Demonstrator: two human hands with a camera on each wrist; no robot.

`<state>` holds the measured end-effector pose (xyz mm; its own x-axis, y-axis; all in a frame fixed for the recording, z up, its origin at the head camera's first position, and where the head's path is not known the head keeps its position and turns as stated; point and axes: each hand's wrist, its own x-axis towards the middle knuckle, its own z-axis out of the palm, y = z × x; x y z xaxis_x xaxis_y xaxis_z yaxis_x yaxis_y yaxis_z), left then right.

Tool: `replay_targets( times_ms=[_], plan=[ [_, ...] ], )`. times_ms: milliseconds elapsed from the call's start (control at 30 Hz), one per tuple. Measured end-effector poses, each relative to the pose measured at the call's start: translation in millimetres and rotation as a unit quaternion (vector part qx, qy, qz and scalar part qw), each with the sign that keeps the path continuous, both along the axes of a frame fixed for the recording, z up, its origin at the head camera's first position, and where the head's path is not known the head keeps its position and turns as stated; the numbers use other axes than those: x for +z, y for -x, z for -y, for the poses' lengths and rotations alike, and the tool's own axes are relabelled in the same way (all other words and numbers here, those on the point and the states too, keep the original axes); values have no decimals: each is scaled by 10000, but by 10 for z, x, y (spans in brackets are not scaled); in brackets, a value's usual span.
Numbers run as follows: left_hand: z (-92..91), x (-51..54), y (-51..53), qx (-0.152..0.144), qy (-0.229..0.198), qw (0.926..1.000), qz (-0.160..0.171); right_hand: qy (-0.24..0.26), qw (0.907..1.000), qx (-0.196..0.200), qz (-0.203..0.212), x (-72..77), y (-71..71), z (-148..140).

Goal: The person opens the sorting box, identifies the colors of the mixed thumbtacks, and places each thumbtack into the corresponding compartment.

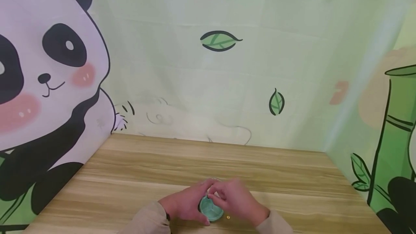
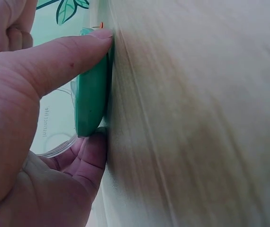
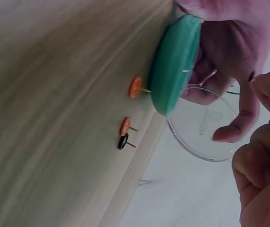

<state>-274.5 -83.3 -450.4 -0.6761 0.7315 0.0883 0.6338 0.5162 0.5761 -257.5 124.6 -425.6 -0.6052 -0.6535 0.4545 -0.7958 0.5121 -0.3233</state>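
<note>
A round green case lies on the table, its clear lid raised. My left hand grips the case, thumb on one side and fingers on the other; the left wrist view shows the thumb over the green edge. Above the case, my right hand pinches a small dark thing, mostly hidden by the fingertips. On the table beside the case are two orange thumbtacks and a black thumbtack, seen in the right wrist view. The case's contents cannot be made out.
A wood-grain table extends behind and to both sides of the hands. Printed cloth with a panda, leaves and bamboo surrounds its back and sides. A small gold-coloured spot shows to the right of the case.
</note>
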Motion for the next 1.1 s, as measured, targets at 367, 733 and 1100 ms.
replay_targets(
  times_ms=[367,733,1100],
  plan=[
    [20,-36,6,-67,-104,9999,55,-1062,9919,-184,-672,-95,21,62],
    [9,-54,9,36,-95,9999,114,-1404,9850,-482,-881,-126,32,103],
    [14,-65,11,11,-165,9998,59,-1513,9822,-647,-908,-126,51,153]
  ],
)
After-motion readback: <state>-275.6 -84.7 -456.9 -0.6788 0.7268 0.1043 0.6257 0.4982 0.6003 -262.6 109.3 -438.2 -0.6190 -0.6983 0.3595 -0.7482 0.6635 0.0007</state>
